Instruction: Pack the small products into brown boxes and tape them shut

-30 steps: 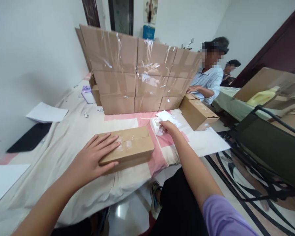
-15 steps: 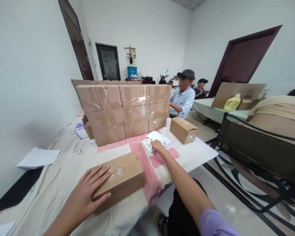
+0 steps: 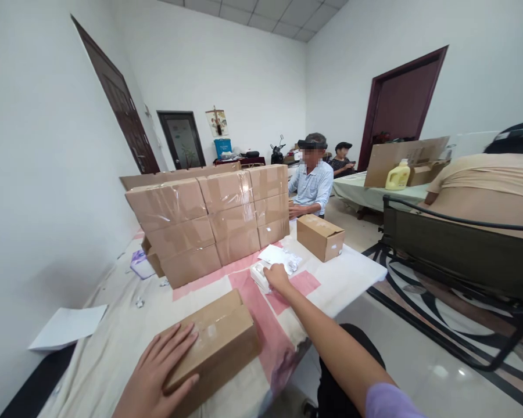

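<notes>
My left hand lies flat, fingers spread, on the near end of a taped brown cardboard box on the cloth-covered table. My right hand reaches forward and closes on a small white plastic-wrapped packet lying on the pink stripe. More crinkled clear wrappers and a white sheet lie just beyond it.
A wall of stacked, taped cardboard boxes stands across the table's middle. One single box sits at the right. A person in a light shirt sits behind it. A dark chair and another person's back are on the right.
The view has tilted upward, showing more of the room and less of my arms. Both hands stay where they were, left on the box, right on the white packet.
</notes>
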{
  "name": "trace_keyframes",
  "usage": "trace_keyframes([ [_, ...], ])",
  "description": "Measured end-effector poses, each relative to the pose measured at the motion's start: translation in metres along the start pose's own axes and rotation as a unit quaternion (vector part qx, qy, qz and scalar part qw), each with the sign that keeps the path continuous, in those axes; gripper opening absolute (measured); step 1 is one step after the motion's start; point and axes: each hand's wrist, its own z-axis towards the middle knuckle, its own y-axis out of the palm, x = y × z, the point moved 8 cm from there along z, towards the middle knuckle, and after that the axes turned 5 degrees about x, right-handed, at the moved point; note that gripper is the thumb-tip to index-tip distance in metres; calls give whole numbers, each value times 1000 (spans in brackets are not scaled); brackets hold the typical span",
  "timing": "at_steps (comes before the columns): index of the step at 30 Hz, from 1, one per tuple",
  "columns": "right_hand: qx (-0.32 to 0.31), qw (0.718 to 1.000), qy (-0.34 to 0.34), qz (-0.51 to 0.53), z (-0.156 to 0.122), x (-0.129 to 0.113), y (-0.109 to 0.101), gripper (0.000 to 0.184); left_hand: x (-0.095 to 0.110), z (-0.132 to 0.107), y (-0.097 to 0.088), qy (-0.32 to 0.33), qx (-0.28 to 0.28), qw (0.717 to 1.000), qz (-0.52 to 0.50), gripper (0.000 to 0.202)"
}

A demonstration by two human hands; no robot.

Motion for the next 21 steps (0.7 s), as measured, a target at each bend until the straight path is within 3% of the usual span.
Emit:
trace_keyframes([
  [4, 29, 999, -6, -20, 0, 4, -2, 36, 2, 1, 0, 12, -2, 1000, 26, 78],
  [12, 50, 998, -2, -33, -4, 6, -4, 36, 10, 13, -17, 42, 36, 998, 21, 76],
  [21, 28, 999, 0, -46, -5, 8, -4, 45, 2, 8, -9, -6, -6, 1000, -19, 70],
])
